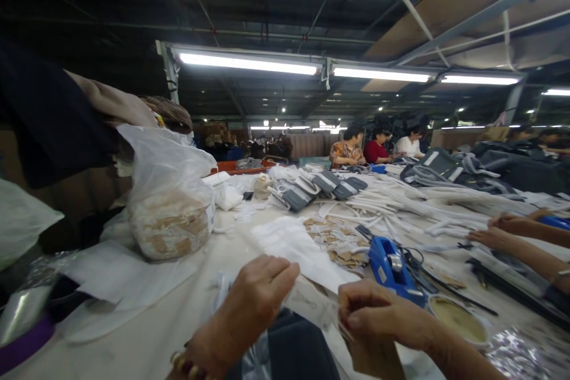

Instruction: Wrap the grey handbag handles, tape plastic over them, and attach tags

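My left hand [256, 297] is closed, its thumb and fingers pinching one end of a clear plastic piece [312, 303], perhaps a small bag. My right hand [383, 314] has its fingers curled on the other end, so the plastic stretches between both hands. Just beneath the right hand is a brown cardboard piece [376, 356]; whether the fingers hold it too I cannot tell. Below the hands lies a dark folded fabric item [298, 347], with shiny clear plastic at its left. A stack of white sheets [294, 243] lies beyond them.
A blue tape dispenser [387, 270] and a round tub [461, 317] stand to the right. Small brown and white pieces [336, 237] lie scattered behind. A full plastic bag [171, 214] sits at left. Another person's hands [503, 234] work at far right; several people sit farther back.
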Demonstrator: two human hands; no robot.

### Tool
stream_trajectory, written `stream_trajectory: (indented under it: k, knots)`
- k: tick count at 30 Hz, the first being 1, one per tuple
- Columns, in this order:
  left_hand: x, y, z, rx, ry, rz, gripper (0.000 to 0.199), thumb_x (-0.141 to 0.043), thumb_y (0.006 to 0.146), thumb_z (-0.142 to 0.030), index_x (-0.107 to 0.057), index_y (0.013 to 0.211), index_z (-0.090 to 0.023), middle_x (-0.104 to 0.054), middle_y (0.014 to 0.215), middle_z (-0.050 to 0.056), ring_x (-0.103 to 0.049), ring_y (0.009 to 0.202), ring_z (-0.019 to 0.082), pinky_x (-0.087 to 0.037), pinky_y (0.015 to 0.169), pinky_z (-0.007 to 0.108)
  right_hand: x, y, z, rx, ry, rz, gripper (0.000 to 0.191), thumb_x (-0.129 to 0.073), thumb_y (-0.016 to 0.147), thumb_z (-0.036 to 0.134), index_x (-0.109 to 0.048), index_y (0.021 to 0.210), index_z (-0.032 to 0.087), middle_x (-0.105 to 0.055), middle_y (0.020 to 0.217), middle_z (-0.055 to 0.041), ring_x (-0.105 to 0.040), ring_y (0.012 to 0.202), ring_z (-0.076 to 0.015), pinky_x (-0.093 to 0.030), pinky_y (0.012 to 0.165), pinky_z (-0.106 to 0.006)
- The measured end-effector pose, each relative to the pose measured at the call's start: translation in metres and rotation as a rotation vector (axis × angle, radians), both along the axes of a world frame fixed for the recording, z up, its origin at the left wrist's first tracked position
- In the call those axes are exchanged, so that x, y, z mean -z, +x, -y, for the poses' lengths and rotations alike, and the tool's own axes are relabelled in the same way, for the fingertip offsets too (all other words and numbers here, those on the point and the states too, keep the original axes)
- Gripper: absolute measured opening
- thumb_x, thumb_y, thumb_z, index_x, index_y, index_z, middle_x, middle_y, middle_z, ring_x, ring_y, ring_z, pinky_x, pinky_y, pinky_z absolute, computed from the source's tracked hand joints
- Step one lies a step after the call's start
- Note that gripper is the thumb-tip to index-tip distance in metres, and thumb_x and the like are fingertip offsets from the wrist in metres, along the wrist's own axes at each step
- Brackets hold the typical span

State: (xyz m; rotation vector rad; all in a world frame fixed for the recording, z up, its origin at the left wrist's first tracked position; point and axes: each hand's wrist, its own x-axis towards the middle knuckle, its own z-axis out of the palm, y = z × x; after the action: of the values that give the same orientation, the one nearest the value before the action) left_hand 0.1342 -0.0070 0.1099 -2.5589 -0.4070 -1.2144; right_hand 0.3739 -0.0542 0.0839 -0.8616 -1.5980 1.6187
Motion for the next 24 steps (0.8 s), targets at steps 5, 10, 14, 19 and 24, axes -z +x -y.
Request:
stream_trajectory:
  k: [5,10,14,19,24]
  knots:
    - [-0.034,-0.013,0.013,-0.093,0.111,-0.406,0.030,-0.032,0.094,-0.013,-0.060,0.084,-0.014,-0.062,0.071,0.004,-0.054,0.059,0.015,-0.042,0.057,0.027,0.007,-0.005,0.006,0.018,0.130,0.034,0.021,-0.068,0.071,0.034,-0.062,0.074,0.014,-0.057,0.073,-0.0009,-0.047,0.066,-0.0119,-0.035,0.060,-0.024]
    - [-0.041,-0.009,0.023,-0.132,0.126,-0.556,0.033,-0.031,0.091,-0.006,-0.056,0.071,-0.016,-0.055,0.062,0.001,-0.047,0.054,0.014,-0.034,0.053,0.027,0.018,-0.007,0.006,0.115,0.201,-0.132,0.014,-0.068,0.067,0.029,-0.062,0.066,0.016,-0.061,0.094,-0.0056,-0.052,0.086,-0.0190,-0.036,0.075,-0.030]
    - [-0.043,-0.002,0.025,-0.126,0.082,-0.562,0.028,-0.036,0.090,-0.007,-0.055,0.071,-0.016,-0.054,0.063,0.000,-0.046,0.054,0.014,-0.031,0.053,0.027,0.024,-0.011,0.009,0.102,0.181,-0.199,0.006,-0.064,0.063,0.023,-0.063,0.064,0.018,-0.060,0.119,-0.0077,-0.049,0.111,-0.0271,-0.032,0.091,-0.039]
    - [-0.044,0.005,0.027,-0.184,-0.215,-0.527,0.024,-0.039,0.087,-0.010,-0.053,0.069,-0.017,-0.053,0.064,0.000,-0.047,0.056,0.013,-0.029,0.053,0.025,0.034,-0.023,0.013,0.054,0.157,-0.268,0.005,-0.064,0.058,0.018,-0.062,0.062,0.017,-0.059,0.125,-0.0081,-0.048,0.115,-0.0285,-0.030,0.094,-0.039]
    - [-0.052,0.010,0.034,-0.130,-0.880,-0.224,0.015,-0.048,0.073,-0.020,-0.049,0.058,-0.018,-0.055,0.062,-0.001,-0.047,0.056,0.011,-0.032,0.053,0.022,0.048,-0.043,0.020,-0.009,0.020,-0.467,0.009,-0.066,0.055,0.019,-0.061,0.062,0.014,-0.070,0.085,-0.0087,-0.059,0.081,-0.0218,-0.038,0.073,-0.032]
